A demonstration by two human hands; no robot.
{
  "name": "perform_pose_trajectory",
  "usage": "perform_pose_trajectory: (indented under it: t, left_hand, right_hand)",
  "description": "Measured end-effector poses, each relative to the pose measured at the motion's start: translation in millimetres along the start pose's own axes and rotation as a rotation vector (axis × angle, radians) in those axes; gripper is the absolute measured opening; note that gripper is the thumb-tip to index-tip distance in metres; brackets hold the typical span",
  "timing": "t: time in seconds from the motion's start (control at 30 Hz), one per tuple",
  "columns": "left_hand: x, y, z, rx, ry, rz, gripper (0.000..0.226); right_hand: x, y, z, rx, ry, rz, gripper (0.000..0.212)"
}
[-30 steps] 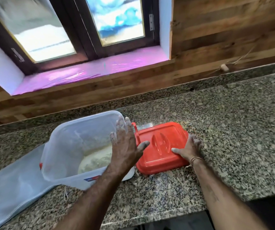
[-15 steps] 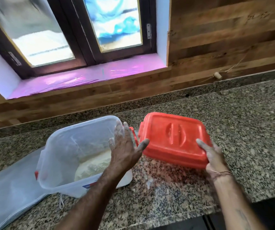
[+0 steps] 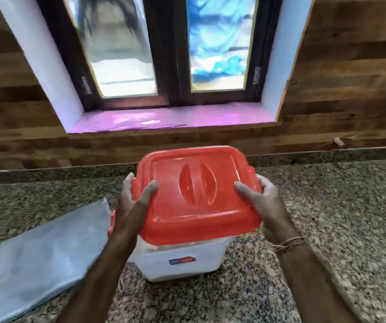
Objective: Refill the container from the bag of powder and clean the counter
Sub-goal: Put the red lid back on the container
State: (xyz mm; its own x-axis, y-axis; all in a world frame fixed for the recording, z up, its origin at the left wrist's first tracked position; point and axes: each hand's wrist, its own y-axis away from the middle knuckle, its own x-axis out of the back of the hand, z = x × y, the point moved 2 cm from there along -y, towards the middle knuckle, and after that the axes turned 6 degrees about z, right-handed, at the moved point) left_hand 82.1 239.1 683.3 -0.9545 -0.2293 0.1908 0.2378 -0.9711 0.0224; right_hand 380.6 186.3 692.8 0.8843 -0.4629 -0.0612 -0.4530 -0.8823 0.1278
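A red plastic lid [image 3: 196,194] with a moulded handle sits over the top of the translucent white container [image 3: 182,262], which stands upright on the granite counter [image 3: 338,217]. My left hand [image 3: 133,201] grips the lid's left edge, thumb on top. On the lid's right edge my right hand [image 3: 261,201] holds the same way, both hands dusted with powder. The powder inside is hidden by the lid. A flat, pale plastic bag [image 3: 45,259] lies on the counter just left of the container.
A wood-panelled wall and a window with a pink sill [image 3: 171,118] rise behind the counter. A small peg with string [image 3: 337,142] sits at the back right. The counter's front edge runs below my forearms.
My right hand lifted the lid off the counter and carried it left over the container. My left hand left the container's rim and took the lid's left edge. The view shifted upward.
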Motion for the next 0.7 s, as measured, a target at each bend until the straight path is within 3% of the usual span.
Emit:
perform_pose_trajectory:
  t: [0.1,0.3,0.43,0.47,0.6,0.7]
  left_hand:
    - [34.3,-15.2,-31.3,0.071,-0.128,0.071,0.105]
    - [44.3,-27.2,-70.2,0.199,-0.118,-0.008,0.117]
    - [39.4,-30.7,-71.1,0.172,-0.247,-0.039,0.113]
    - [38.9,-32.5,-70.4,0.166,-0.259,-0.049,0.112]
    - [39.3,-39.8,-65.6,0.147,-0.32,-0.073,0.114]
    - [42.5,-35.8,-59.5,0.119,-0.379,-0.043,0.113]
  right_hand:
    - [-38.2,4.0,16.0,0.059,0.272,0.046,0.053]
    - [-57.2,2.7,54.9,0.102,0.726,0.174,0.096]
    - [-60.7,10.0,54.1,0.102,0.957,0.241,0.081]
    - [-61.3,11.5,53.3,0.061,0.923,0.221,0.079]
    - [-59.7,11.5,50.4,-0.141,0.402,0.105,0.062]
    - [-60.3,14.4,46.3,-0.138,0.345,0.099,0.057]
